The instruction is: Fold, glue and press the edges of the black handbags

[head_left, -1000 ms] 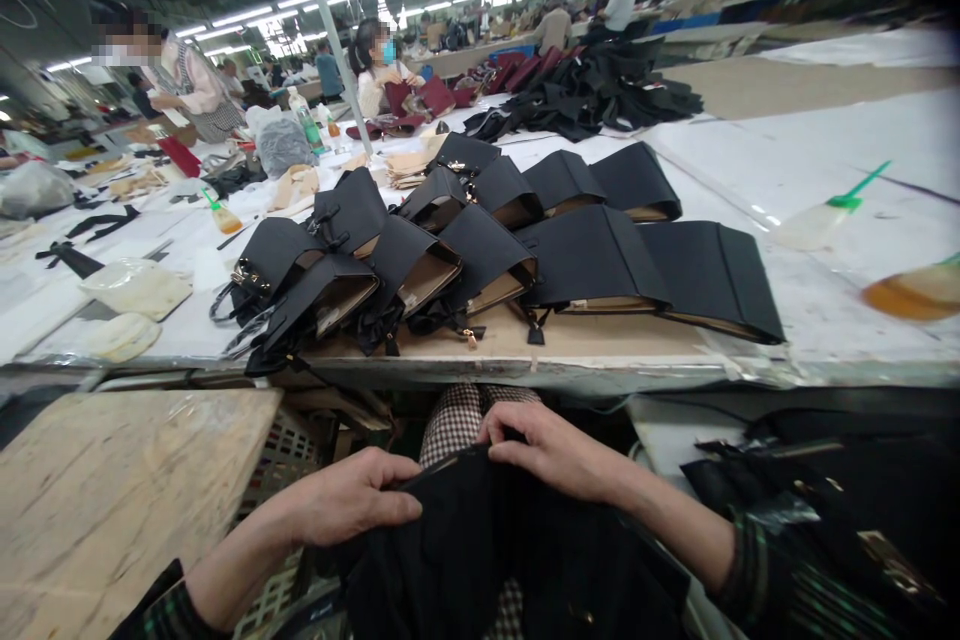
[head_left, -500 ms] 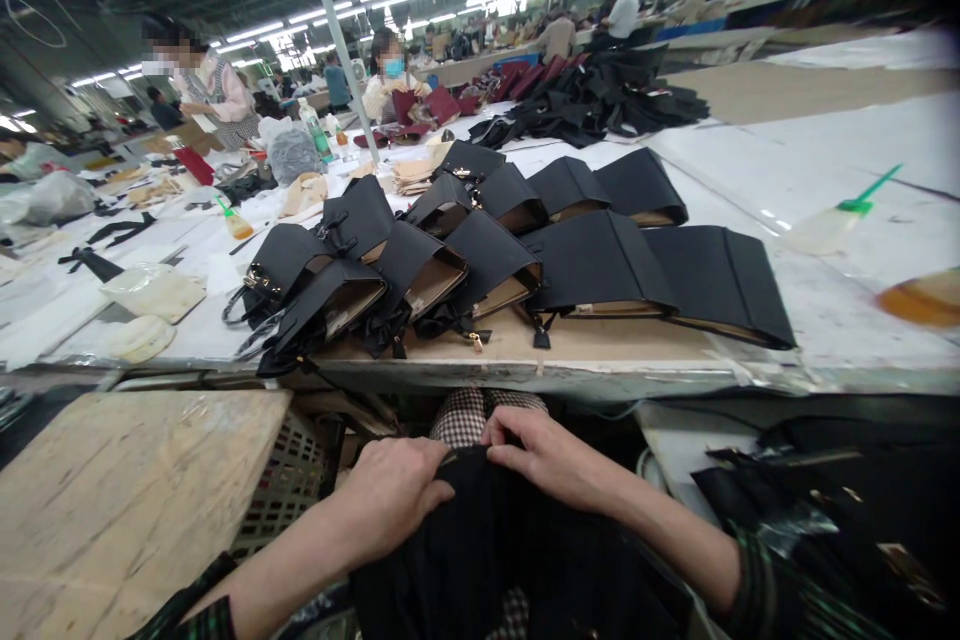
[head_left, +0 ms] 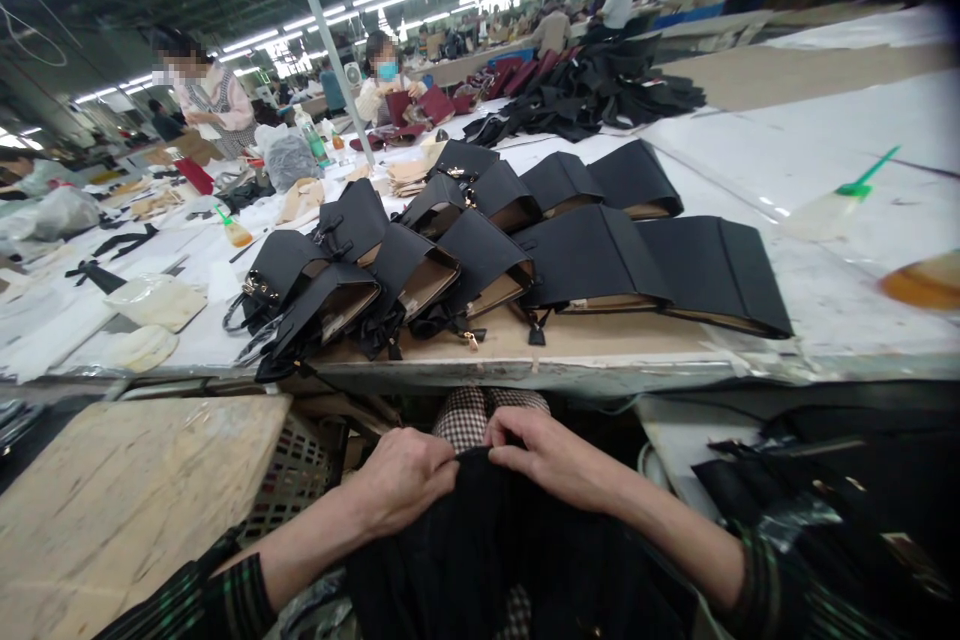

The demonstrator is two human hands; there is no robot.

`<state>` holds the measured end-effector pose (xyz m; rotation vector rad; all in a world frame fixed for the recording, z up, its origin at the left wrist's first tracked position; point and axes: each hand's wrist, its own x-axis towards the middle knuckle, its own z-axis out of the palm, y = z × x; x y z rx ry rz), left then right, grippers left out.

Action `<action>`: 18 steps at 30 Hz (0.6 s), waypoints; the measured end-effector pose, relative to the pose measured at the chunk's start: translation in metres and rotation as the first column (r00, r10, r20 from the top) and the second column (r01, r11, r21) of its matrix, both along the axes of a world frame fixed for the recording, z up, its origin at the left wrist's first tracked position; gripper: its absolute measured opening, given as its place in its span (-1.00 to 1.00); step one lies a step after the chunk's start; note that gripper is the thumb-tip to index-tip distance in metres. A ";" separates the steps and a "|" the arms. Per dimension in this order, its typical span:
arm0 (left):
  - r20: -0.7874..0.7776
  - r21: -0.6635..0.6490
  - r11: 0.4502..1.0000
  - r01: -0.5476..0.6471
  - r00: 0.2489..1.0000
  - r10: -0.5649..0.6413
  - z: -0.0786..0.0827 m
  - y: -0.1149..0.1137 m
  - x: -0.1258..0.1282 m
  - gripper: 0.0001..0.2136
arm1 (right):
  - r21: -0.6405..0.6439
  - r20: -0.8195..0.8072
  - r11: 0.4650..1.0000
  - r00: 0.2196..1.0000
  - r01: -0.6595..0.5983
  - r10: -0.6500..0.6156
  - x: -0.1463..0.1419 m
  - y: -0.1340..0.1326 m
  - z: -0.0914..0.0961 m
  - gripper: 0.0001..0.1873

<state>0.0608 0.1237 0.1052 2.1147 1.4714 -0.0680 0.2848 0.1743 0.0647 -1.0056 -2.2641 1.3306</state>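
Note:
Black cloth point(head_left: 480, 530), soft and folded, lies over my lap. Its upper edge is pinched by my left hand point(head_left: 409, 475), fingers curled and thumb pressed against them. A short way to the right, my right hand point(head_left: 529, 445) grips the same edge between thumb and fingertips. What kind of piece the cloth belongs to I cannot make out. Beyond my hands, on the table, stand two rows of black handbag bodies point(head_left: 592, 255), their brown insides partly showing. Small tassels and gold clasps hang from some of them.
At the left is a worn board point(head_left: 135, 480) beside a plastic crate point(head_left: 289, 475). More black pieces with gold fittings point(head_left: 825, 500) lie at the right. Glue bottles point(head_left: 836, 205) stand on the white tabletop point(head_left: 795, 140). Two people work across the table near a metal pole point(head_left: 326, 40).
My left hand has closed its thumb in on the cloth edge and shifted slightly right. The right hand stays nearly in place. The view has tilted a little.

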 end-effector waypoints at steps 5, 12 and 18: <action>0.113 -0.088 0.995 -0.053 0.992 0.063 -0.006 0.002 -0.005 -0.72 | 0.006 -0.003 1.000 1.000 0.008 -0.008 0.000 0.001 0.000 -0.91; 0.259 -0.183 0.982 -0.034 0.962 0.081 -0.007 0.013 -0.003 -0.75 | -0.023 -0.053 0.998 0.997 0.056 -0.057 0.001 0.001 -0.006 -0.89; 0.292 -0.138 0.989 0.050 0.956 -0.008 -0.014 0.021 0.007 -0.79 | -0.075 -0.162 0.997 0.986 0.017 -0.028 0.003 -0.001 -0.009 -0.81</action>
